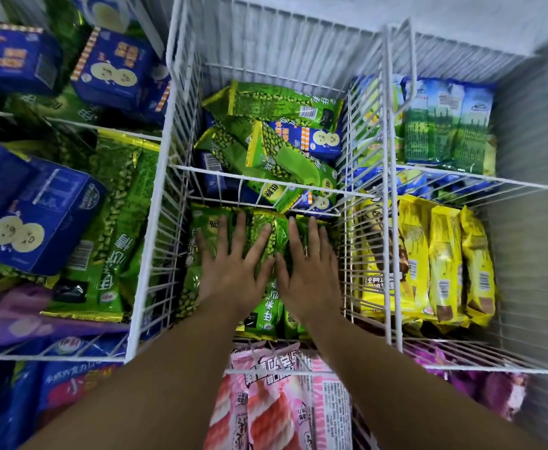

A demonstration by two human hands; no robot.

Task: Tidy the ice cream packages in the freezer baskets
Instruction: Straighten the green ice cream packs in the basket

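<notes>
Green ice cream packages (267,311) fill the near compartment of the white wire basket (147,241). Left hand (230,271) and right hand (308,274) press flat on them, fingers straight and spread, gripping nothing. Yellow packages (444,261) stand right of that basket.

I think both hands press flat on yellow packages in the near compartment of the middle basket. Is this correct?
Not quite: they are green, not yellow. The head view shows the left hand and right hand pressing flat on green packages in the near compartment of the middle basket; yellow packages lie in the right basket.
</notes>
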